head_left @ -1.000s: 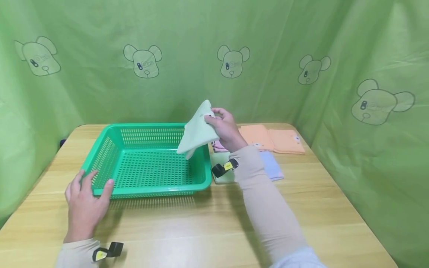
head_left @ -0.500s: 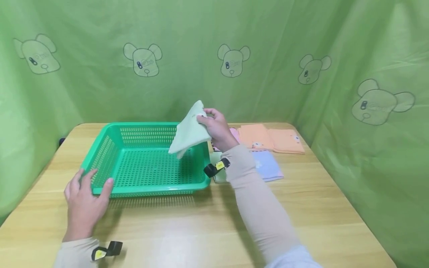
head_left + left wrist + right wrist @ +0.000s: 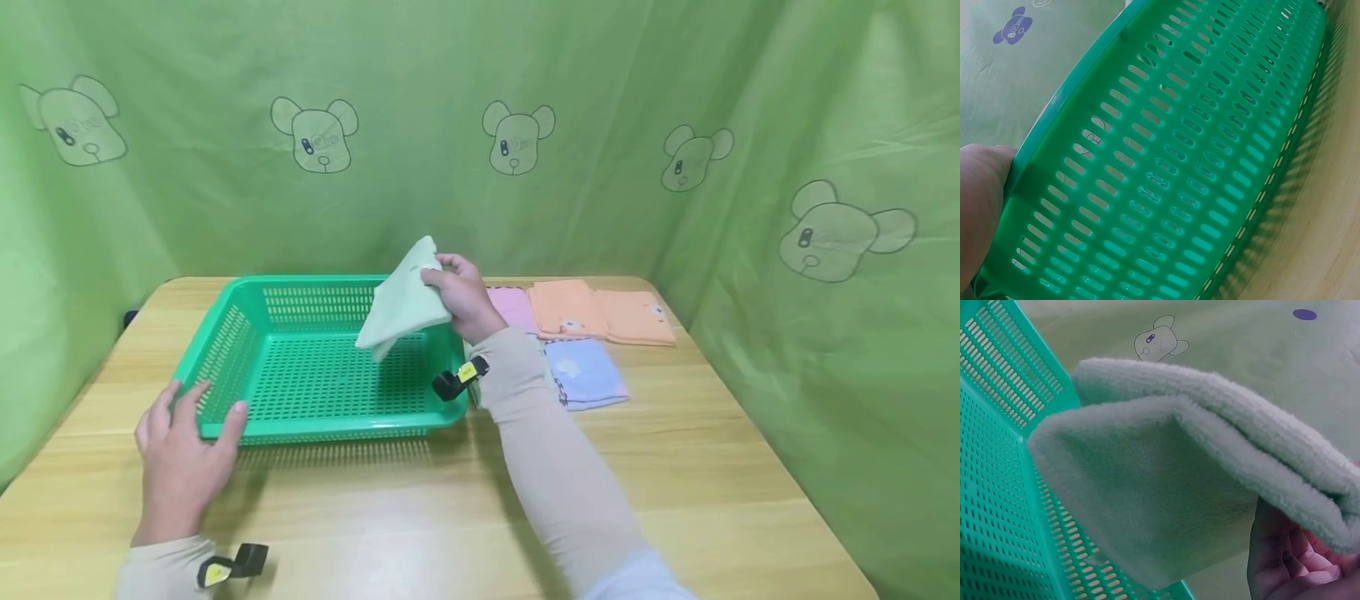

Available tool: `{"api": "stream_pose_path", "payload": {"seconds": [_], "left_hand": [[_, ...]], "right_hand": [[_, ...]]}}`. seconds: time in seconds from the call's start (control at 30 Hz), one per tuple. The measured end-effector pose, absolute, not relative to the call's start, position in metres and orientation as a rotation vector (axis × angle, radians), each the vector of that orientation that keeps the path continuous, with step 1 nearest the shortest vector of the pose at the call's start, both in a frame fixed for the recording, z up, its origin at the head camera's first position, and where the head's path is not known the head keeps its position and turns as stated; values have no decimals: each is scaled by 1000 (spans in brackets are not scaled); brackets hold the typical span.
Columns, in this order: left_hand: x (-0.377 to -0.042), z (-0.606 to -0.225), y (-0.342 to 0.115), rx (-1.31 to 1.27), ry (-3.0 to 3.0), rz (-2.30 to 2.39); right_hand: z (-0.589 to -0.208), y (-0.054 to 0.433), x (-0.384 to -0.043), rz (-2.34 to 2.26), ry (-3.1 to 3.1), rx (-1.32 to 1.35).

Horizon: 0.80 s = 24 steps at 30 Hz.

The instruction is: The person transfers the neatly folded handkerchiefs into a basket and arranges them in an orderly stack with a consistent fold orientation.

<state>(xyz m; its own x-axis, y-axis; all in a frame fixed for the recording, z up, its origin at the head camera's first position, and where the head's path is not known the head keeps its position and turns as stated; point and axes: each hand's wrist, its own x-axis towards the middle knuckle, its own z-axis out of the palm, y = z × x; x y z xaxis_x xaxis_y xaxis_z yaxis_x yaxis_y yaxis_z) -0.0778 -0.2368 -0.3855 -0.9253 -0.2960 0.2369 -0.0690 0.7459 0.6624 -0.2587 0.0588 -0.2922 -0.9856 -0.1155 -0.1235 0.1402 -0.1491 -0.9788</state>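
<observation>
Your right fingers (image 3: pixel 432 277) are pinching the folded pale-green cloth (image 3: pixel 405 304) above the basket (image 3: pixel 337 427) by the far edge of the desk (image 3: pixel 360 517); your left fingers (image 3: pixel 186 410) are resting, spread, on the basket's near-left corner.

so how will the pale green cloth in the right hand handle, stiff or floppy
The pale green cloth is probably floppy, as its folded layers hang apart. It seems light, since the right hand pinches it near one edge only. Its fuzzy surface suggests it won't slip easily.
</observation>
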Motion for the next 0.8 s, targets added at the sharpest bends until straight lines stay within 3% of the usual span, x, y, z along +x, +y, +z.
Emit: {"api": "stream_pose_path", "payload": {"seconds": [0.8], "left_hand": [[-76,-384,-236,275,-2611,-982]], "right_hand": [[-324,26,-263,-2442,1514,119]]}}
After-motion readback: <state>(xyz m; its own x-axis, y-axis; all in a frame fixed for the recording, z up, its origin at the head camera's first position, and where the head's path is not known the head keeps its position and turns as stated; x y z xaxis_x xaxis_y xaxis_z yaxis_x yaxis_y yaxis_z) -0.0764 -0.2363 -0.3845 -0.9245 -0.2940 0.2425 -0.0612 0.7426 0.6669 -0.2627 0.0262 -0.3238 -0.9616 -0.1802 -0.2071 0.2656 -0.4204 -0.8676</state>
